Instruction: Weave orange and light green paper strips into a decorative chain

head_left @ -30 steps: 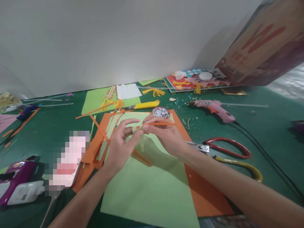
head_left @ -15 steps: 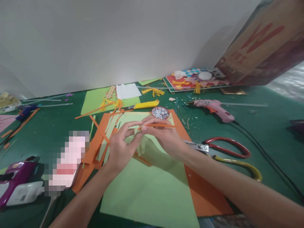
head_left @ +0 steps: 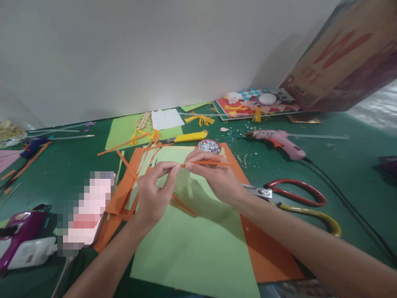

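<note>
Between both hands runs a narrow orange paper strip (head_left: 211,162). My left hand (head_left: 156,190) pinches its left end between thumb and index finger. My right hand (head_left: 218,178) grips it close by, and the strip's loose end sticks out to the right over the knuckles. Pale green strips (head_left: 187,186) hang below the fingertips; which hand holds them I cannot tell. Underneath lies a light green paper sheet (head_left: 192,252), on top of an orange sheet (head_left: 269,252). Another orange strip (head_left: 184,205) rests on the green sheet below the hands.
Scissors (head_left: 263,192) lie right of the papers, beyond them a pink glue gun (head_left: 279,140) with its cord. A yellow cutter (head_left: 190,136) and a round dish of beads (head_left: 209,146) lie behind the hands. Left are a blurred-out phone (head_left: 89,211) and a white bottle (head_left: 32,252).
My left hand has moved slightly left, so its fingertips are farther from the right hand's. A short stretch of orange strip now shows between them. The right hand stays nearly in place.
</note>
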### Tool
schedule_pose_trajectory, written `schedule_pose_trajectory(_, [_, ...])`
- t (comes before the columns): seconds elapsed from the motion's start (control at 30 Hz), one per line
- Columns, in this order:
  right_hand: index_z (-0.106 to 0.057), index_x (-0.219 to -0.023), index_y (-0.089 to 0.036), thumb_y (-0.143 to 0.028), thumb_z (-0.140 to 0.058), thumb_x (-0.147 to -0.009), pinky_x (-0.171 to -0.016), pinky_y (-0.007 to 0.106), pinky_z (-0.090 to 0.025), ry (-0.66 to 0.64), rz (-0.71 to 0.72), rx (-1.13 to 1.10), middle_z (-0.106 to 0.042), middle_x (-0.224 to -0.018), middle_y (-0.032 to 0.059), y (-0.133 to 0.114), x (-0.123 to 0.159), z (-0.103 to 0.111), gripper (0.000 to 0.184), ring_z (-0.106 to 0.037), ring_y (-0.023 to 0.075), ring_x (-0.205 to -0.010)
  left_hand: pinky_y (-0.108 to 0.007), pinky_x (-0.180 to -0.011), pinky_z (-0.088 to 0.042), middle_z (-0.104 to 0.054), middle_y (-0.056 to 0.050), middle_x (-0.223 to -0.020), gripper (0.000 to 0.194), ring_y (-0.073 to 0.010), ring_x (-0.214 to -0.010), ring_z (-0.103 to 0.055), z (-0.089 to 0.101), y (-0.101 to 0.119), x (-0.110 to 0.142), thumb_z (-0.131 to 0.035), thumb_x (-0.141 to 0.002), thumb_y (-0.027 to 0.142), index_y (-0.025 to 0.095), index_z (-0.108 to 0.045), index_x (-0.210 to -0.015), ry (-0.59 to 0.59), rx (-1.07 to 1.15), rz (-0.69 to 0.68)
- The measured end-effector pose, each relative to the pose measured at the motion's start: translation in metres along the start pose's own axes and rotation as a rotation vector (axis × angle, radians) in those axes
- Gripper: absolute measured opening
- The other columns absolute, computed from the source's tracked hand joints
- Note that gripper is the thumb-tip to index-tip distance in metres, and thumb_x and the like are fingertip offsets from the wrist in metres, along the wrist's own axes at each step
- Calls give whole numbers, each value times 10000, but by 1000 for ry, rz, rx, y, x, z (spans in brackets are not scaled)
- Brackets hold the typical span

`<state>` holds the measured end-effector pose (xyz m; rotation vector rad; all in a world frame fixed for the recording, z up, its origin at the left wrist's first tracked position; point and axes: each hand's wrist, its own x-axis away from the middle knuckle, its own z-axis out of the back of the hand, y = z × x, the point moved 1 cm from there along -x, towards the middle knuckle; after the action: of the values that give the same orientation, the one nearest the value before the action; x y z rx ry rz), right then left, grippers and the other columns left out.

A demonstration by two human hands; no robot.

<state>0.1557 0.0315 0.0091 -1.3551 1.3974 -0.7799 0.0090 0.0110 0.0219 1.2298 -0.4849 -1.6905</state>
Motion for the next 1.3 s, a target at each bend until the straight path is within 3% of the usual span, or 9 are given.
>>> schedule_pose_trajectory(0.47, [-563, -677, -208, -305, -678, -708, -696, 298, -388, -11, -71, 91, -529, -756, -7, -2, 1, 1, 153, -487, 139, -748, -218, -689, -531, -694, -10, -834, 64, -131, -747, -681, 0, -2, 0, -550, -848, 233, 208, -606, -865, -41, 18, -8])
schedule_pose_trajectory(0.9, [-599, -644, -200, -273, -694, -691, -652, 296, -368, -2, -82, 10, -543, -681, -7, 2, 1, 2, 129, -481, 136, -692, -231, -711, -551, -694, -7, -841, 76, -125, -747, -678, -1, 0, -1, -548, -844, 212, 209, -609, -889, -79, 62, -51])
schedule_pose_trajectory(1.3, [-567, -643, -198, -307, -676, -700, -637, 292, -367, -10, -68, 105, -538, -712, -2, -2, 3, 0, 165, -477, 134, -697, -205, -698, -522, -697, -2, -805, 66, -119, -741, -668, -1, -2, 0, -573, -827, 238, 197, -623, -842, -64, 54, 43])
